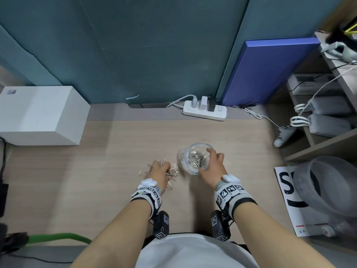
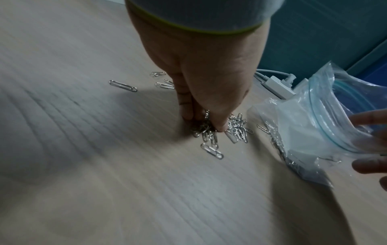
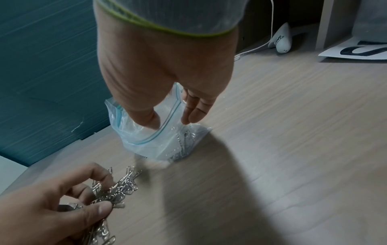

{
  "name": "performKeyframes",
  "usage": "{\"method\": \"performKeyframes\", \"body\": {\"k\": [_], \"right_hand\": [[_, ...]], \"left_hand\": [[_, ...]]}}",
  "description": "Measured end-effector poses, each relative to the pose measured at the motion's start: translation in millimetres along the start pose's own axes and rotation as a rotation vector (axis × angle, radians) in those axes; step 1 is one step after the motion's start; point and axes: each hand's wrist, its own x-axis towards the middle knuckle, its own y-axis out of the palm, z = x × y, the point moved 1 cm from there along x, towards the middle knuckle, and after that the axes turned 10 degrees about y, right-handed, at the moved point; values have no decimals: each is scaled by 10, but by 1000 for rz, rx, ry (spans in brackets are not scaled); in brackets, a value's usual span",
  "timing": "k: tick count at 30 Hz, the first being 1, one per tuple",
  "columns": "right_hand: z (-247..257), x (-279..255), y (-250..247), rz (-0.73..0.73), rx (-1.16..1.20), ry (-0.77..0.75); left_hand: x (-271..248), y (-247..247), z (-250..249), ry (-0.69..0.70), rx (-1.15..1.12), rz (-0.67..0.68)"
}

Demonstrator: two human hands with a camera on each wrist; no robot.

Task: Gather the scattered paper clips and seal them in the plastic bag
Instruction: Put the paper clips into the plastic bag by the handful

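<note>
A pile of silver paper clips (image 1: 173, 172) lies on the wooden table (image 1: 116, 161), with a few strays (image 2: 123, 86) to its left. My left hand (image 1: 161, 168) is down on the pile, thumb and fingers curled round a bunch of clips (image 2: 206, 128) (image 3: 123, 184). To the right stands a clear zip plastic bag (image 1: 195, 160) with its mouth open and several clips inside. My right hand (image 1: 211, 162) holds the bag's rim (image 3: 150, 140), thumb inside and fingers outside. The two hands are about a hand's width apart.
A white power strip (image 1: 204, 111) with plugs lies at the table's back edge. A white box (image 1: 42, 115) stands at the back left. A shelf unit (image 1: 324, 113), a grey bin (image 1: 328, 186) and a printed sheet (image 1: 287, 200) crowd the right. A green cable (image 1: 58, 236) runs front left.
</note>
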Motion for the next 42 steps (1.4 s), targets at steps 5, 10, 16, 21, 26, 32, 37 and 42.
{"method": "performKeyframes", "body": {"k": [5,10,16,21,26,32,37,42], "right_hand": [[10,30,-36,12,7,-22],[39,47,-18,25,14,-47],[58,41,4,20,27,-51],[89,40,19,23,30,-43],[113,23,-2,32,21,-55],[68,17,-58,0,10,-39],[58,44,-58,14,14,-38],[71,39,-23,23,26,-34]], "left_hand": [[-5,-76,-6,26,-1,0],[20,-190,-41,-11,-37,19],[121,-374,-304,70,-304,-101],[212,-558,-715,231,-417,-214],[285,-514,-873,250,-426,-149],[155,-501,-451,88,-177,-255],[-252,-317,203,-259,-16,-81],[-417,-121,349,-316,-108,-99]]}}
